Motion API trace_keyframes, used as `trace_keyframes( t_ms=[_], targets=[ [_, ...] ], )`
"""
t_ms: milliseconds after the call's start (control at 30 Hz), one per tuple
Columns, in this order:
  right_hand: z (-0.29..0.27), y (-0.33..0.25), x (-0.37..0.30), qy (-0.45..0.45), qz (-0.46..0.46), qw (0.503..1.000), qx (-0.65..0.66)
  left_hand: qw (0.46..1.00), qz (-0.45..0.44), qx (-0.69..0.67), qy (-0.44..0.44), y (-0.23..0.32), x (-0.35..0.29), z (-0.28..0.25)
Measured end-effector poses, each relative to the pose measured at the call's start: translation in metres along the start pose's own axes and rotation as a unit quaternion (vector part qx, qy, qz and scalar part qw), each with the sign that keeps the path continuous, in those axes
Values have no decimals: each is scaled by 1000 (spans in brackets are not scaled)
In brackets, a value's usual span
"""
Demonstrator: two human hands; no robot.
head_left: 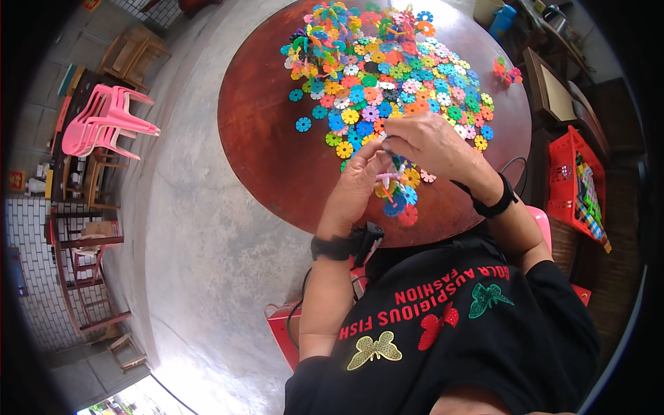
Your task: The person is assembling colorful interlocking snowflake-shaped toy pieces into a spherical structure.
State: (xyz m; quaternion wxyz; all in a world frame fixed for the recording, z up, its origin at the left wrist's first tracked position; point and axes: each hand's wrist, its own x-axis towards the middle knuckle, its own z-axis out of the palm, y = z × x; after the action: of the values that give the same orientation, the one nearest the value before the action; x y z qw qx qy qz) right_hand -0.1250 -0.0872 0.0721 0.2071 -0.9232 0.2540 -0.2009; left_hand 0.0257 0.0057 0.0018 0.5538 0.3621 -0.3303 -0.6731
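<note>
My left hand (356,185) is closed, thumb and fingers pinching the upper part of a small cluster of interlocking flower discs (397,196). This cluster hangs over the near part of the round table, with blue, red, yellow, pink and orange discs slotted together at angles. My right hand (436,144) meets the left one at the top of the cluster. Its fingers are bent into a pinch, and what lies between them is mostly hidden. Just beyond both hands, a wide spread of loose plastic flower discs (387,90) in many colours covers the tabletop.
The round brown table (259,131) carries larger joined disc clusters (330,31) at its far side and a small cluster (507,71) at right. A red plastic crate (564,173) stands to the right. Stacked pink stools (104,124) and wooden chairs (86,266) are at left.
</note>
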Motion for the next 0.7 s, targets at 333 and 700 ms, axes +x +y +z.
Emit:
trace_keyframes(
  t_ms=[333,700],
  targets=[
    [8,4,-1,-39,-7,999,-4,997,-64,-39,30,4,1,8],
    [-12,71,14,87,124,974,168,996,68,-43,48,18,-13,12]
  ],
)
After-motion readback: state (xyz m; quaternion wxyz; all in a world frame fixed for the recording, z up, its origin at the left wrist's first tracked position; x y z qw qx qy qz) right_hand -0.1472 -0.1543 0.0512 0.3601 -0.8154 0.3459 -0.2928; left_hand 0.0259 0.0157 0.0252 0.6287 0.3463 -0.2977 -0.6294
